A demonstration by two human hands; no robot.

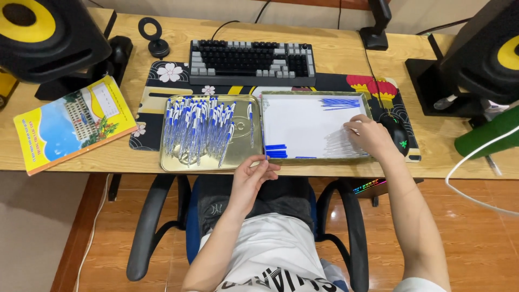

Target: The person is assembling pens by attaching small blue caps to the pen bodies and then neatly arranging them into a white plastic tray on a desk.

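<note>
Left hand (pixel 252 174) half-curled, palm up; right hand (pixel 366 135) reaching forward, palm down.

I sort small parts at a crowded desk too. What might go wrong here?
The metal tray of finished pens sits at the desk edge; the left hand working beside it may nudge it off. The right hand reaching into clear barrels could scatter them.

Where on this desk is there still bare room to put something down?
The white tray is bare in its middle, between the blue refills, blue caps and the right hand. Bare wood lies between booklet and mat. The gold tray is crowded with pens.
</note>
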